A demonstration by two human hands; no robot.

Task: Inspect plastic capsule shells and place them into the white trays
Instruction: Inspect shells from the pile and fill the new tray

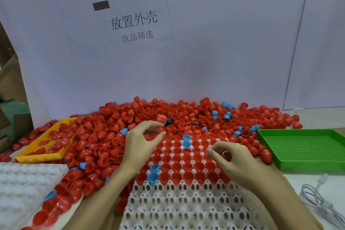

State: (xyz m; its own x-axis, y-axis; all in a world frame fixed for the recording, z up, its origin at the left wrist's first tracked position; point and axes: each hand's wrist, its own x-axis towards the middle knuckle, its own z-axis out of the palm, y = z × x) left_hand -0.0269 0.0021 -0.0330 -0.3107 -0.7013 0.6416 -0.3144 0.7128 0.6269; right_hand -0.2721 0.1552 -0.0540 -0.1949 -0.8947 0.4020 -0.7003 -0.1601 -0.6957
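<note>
Taped to the white wall behind the desk (317, 179): a paper sign (133, 22) reading "放置外壳" in large characters, "次品筛选" smaller beneath, with a dark rectangle in its upper left corner.

Heaped against the wall and spilling forward: a pile of red shells (141, 115), glossy half-capsule cups, some mouth up, some on their sides, with a few blue shells (225, 105) scattered among them.

In the middle, near edge: a white tray (179, 209) with rows of round sockets and holed peaks. Far rows filled with red shells seated mouth up; 2 blue ones stacked near the far edge (186, 141) and 2 more at the left end of the filled rows (153, 174). Near rows bare.

Left hand (140, 142) raised over the tray's far left corner, thumb and fingers loosely curled and parted, nothing held; a blurred red shell (161, 117) just beyond the fingertips, contact not clear.

Right hand (229, 157) over the tray's right side, fingers curled, grip pinching a red shell (226, 155) between thumb and fingertips.

At left: a yellow tray (35, 155) holding some red shells, and nearer, another white tray (22, 179), upside down by the look of its bumps. At right: a green perforated tray (302, 147), and a white cable (317, 196) coiled on the desk.
</note>
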